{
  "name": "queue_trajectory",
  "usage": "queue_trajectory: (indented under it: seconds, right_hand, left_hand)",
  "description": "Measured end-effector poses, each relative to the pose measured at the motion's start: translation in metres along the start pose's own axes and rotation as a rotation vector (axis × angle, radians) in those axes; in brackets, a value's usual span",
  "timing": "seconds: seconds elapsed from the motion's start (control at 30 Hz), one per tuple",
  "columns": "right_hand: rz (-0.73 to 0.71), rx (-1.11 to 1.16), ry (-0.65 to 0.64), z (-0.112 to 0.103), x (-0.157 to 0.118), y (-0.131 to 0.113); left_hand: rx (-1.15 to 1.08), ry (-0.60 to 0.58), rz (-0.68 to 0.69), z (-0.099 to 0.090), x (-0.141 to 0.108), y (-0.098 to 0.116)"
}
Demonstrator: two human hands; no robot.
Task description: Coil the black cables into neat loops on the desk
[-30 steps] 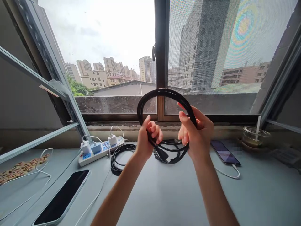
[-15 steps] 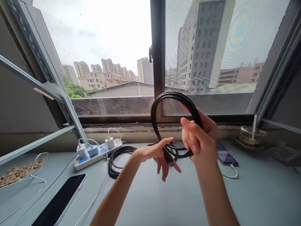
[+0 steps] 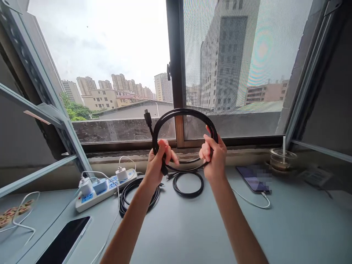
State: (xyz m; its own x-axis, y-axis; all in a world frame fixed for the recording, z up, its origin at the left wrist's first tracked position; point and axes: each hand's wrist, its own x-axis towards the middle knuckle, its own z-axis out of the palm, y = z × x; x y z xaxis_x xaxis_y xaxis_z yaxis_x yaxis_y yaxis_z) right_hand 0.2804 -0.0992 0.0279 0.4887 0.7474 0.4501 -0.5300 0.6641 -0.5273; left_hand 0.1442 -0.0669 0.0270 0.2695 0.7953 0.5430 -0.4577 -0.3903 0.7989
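Observation:
A coiled black HDMI-style cable (image 3: 184,112) is held up in front of the window, its loops forming an upright ring. My left hand (image 3: 159,161) is closed round the ring's left side. Above that hand one plug (image 3: 147,118) sticks up; a second black plug end (image 3: 164,170) shows below the fingers. On the ring's right side, my right hand (image 3: 214,154) grips the loops between thumb and fingers. Beneath the held ring, another coiled black cable (image 3: 188,196) lies on the table. Left of it rests a larger black coil (image 3: 123,205), partly behind my left forearm.
A white power strip (image 3: 106,196) with plugged-in chargers stands at the left back. One phone (image 3: 66,238) lies front left, another phone (image 3: 249,179) at right with a white charging cable. A lidded plastic cup (image 3: 282,161) with a straw stands at the back right.
My left hand has gone from spread fingers to a closed grip on the coil's left side. The ring has moved left and widened, and a plug now points up.

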Motion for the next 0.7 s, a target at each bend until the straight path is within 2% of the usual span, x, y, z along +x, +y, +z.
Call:
queue_trajectory:
  seconds: [0.07,0.23,0.37,0.47,0.6,0.7]
  right_hand:
    - [-0.062,-0.135,0.029,0.001,-0.001,0.009]
    - [-0.357,-0.512,-0.118,0.002,-0.011,0.018]
    - [-0.538,-0.662,-0.188,-0.001,-0.008,0.016]
    - [-0.597,-0.733,-0.268,-0.006,-0.003,0.011]
    - [-0.685,-0.804,-0.249,-0.013,0.0,0.0]
    - [-0.764,-0.842,-0.248,-0.015,0.0,-0.006]
  left_hand:
    - [0.113,0.012,0.056,-0.007,0.0,0.009]
    - [0.268,0.065,0.072,-0.021,-0.002,0.024]
    - [0.294,0.036,-0.077,-0.026,-0.001,0.031]
    - [0.229,0.013,-0.193,-0.024,-0.002,0.033]
    - [0.077,-0.147,-0.333,-0.019,-0.007,0.037]
    - [0.023,-0.152,-0.362,-0.015,-0.011,0.042]
